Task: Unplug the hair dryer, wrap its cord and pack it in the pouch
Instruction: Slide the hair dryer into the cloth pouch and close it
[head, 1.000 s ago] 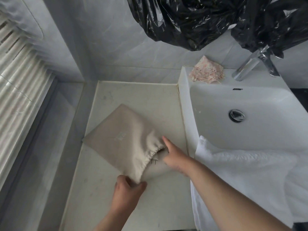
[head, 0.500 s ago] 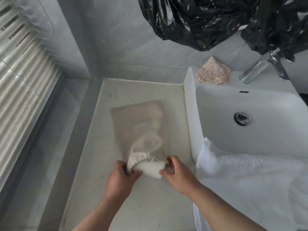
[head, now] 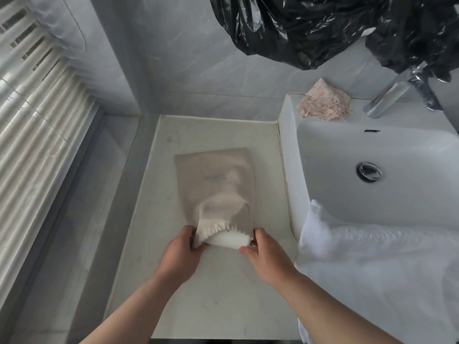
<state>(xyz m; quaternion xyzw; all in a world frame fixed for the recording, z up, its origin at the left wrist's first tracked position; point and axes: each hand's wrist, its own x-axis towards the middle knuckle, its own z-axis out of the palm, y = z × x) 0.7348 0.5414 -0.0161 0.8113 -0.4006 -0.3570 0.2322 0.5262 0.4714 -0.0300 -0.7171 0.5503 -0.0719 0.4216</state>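
Change: a second ago the pouch (head: 216,180) lies slanted off to the left of our hands. Now it runs straight out ahead of them, with its gathered mouth toward us.
Change in grip: a second ago our right hand (head: 267,254) only pokes at the mouth and our left hand (head: 180,254) sits below it. Now each hand has a corner of the rim.
Meaning: we judge that packing is nearly done. The hair dryer (head: 229,240) is mostly inside, with one white rounded end showing at the mouth between our hands. The cord is out of sight, so we cannot tell how it is wrapped.
Left hand: the fingers are curled and pinch the rim's left corner. The wrist is low over the surface (head: 218,306).
Right hand: the thumb and fingers pinch the rim's right corner, touching the white end. The forearm comes in from the lower right.
Next: we expect to draw the rim over that end and cinch it.
Beside us: the sink (head: 298,170) and a white towel (head: 372,256) lie just right of our right hand.
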